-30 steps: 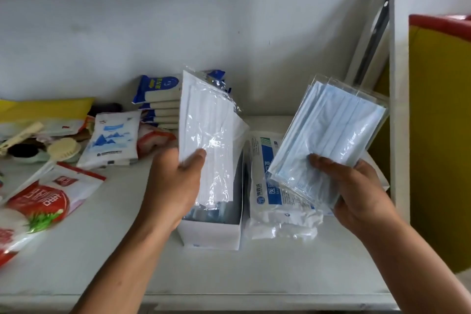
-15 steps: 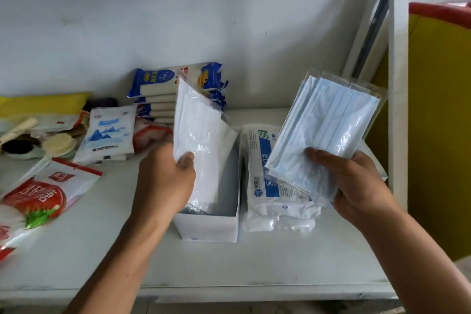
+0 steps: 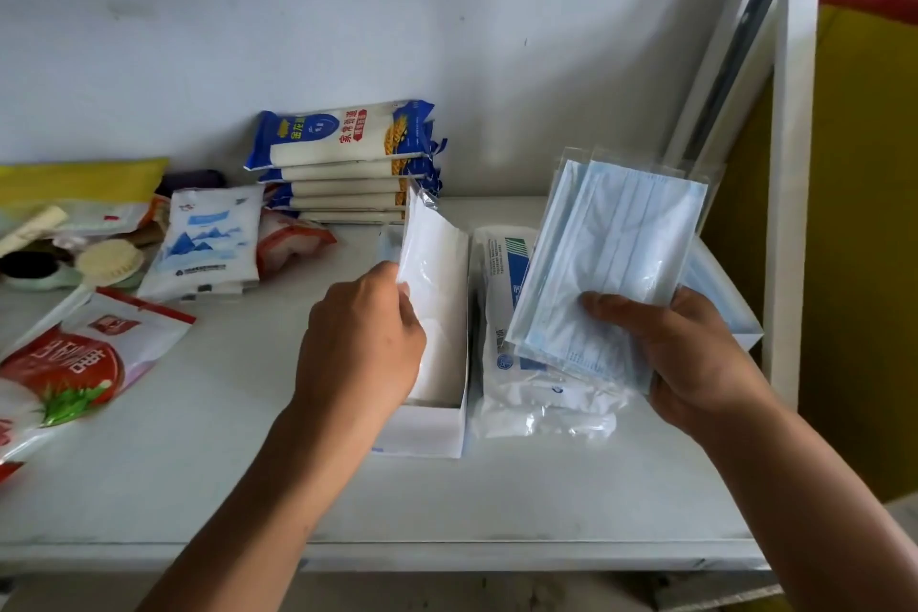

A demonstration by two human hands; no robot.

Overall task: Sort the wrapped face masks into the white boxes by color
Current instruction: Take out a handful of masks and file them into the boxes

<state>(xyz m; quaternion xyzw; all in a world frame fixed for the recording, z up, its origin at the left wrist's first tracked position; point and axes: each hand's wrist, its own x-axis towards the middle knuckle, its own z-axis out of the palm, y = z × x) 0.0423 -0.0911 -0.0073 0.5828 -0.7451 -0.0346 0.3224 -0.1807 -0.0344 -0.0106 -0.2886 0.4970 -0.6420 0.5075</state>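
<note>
Now | left hand (image 3: 362, 343) grips white mask (image 3: 437, 273) (in box (image 3: 422, 432)) | right hand (image 3: 695, 363) grips blue masks (image 3: 621, 253)

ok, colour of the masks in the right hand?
Light blue masks, gripped in the right hand; the head view shows it best.

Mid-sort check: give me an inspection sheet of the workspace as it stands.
Surface: white table, goods along its back and left.
Job's things: white masks partly in the white box; blue masks held above a wrapped pack.
Clutter: noodle packs, red pouch, brush at left.
Grippers: left hand grips the white masks; right hand grips the blue masks.
Cables: nothing seen.
Surroundings: white wall, yellow panel at right.
</note>
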